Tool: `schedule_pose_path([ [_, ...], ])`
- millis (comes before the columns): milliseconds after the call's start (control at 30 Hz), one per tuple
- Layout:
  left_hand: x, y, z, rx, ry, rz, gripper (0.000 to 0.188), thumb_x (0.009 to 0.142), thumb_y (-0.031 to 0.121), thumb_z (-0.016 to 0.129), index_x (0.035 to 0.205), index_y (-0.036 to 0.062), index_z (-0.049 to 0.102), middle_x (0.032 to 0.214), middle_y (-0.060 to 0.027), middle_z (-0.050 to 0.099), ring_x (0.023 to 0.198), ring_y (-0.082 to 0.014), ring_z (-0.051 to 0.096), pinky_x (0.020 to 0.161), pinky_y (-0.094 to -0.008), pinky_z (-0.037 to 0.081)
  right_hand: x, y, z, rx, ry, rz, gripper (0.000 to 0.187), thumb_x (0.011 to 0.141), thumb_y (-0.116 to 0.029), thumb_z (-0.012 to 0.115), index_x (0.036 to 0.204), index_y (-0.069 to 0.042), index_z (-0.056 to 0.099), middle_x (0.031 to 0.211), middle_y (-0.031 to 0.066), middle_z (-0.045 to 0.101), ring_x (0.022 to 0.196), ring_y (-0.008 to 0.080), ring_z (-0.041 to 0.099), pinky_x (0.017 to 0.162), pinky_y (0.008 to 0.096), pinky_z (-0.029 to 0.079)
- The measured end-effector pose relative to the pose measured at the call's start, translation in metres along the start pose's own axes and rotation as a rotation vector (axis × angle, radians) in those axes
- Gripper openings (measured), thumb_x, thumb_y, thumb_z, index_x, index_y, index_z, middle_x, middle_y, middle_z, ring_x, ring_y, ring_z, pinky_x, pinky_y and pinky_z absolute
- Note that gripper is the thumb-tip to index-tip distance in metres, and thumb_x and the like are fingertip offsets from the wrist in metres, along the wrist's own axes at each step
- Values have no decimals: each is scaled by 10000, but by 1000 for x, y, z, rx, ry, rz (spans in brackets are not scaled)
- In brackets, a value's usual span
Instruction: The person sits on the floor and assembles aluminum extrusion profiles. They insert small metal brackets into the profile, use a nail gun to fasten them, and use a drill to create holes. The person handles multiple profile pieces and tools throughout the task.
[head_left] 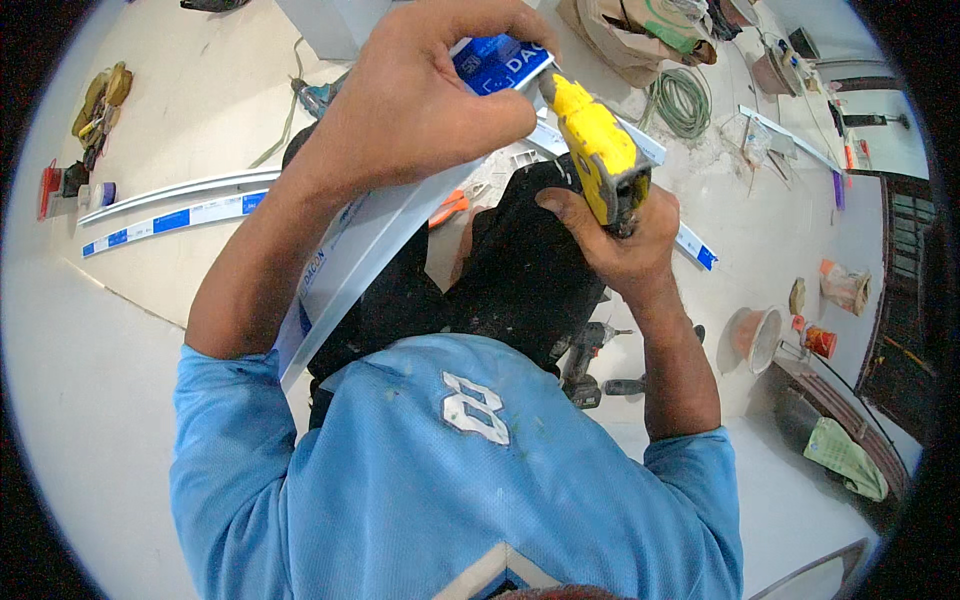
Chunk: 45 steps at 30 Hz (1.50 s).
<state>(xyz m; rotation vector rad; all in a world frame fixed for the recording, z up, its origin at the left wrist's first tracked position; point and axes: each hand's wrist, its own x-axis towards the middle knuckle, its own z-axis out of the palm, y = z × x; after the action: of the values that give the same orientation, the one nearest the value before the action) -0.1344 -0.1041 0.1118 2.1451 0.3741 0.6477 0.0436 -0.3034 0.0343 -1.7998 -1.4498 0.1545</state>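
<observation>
My left hand [425,115] is closed around the upper end of a long white channel strip [375,245] with blue printed film. The strip slants down past my left forearm toward my lap. In my right hand [640,245] is a yellow-and-grey power tool [597,140], gripped from behind. Its narrow nose points up and meets, or nearly meets, the strip's end beside my left fingertips; I cannot tell whether they touch. Part of the tool's grip is hidden by my fingers. An orange-handled tool [449,207] lies by my legs.
More white-and-blue strips [172,220] lie on the floor at left, another [695,247] beyond my right hand. A cordless drill [585,365] rests beside my right thigh. Coiled green hose [682,103], a sack [615,40], a bucket [757,338] and a red can [820,341] stand around.
</observation>
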Motion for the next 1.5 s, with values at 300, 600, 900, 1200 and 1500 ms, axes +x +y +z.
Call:
schedule_pose_path([
  [300,3,-37,8,-10,65,96,384,802,73,765,1185,76,801,1173,-61,757,1148,-164,703,1072,-332,520,-2,-44,-16,-377,-16,233,557,827,-388,994,1002,-46,591,841,157,675,763,377,713,644,481,541],
  [600,4,-32,11,-40,84,99,378,799,70,775,1175,73,807,1163,-56,760,1137,-155,706,1073,-326,516,-14,-77,-55,-418,-228,311,465,939,-193,852,1326,-4,674,1109,239,751,1049,457,742,940,556,572],
  [900,5,-43,14,40,171,262,330,787,209,823,1098,101,822,901,-95,673,830,-221,651,767,-382,529,-8,-80,-49,-154,-209,273,539,930,-345,889,1282,7,683,1160,221,677,1112,457,686,969,562,543],
  [1200,-6,-31,6,-38,33,84,406,803,51,763,1208,50,789,1186,-64,774,1131,-152,717,1058,-319,540,-9,-39,-24,163,-214,212,602,797,-503,1004,1010,-40,683,790,123,634,762,305,686,711,442,544],
  [1500,-4,-35,7,-135,28,26,387,819,42,760,1203,63,791,1175,-40,767,1095,-121,702,1007,-302,545,1,-16,2,117,-85,101,472,830,-384,1010,869,-75,656,667,88,584,590,275,601,570,415,489],
])
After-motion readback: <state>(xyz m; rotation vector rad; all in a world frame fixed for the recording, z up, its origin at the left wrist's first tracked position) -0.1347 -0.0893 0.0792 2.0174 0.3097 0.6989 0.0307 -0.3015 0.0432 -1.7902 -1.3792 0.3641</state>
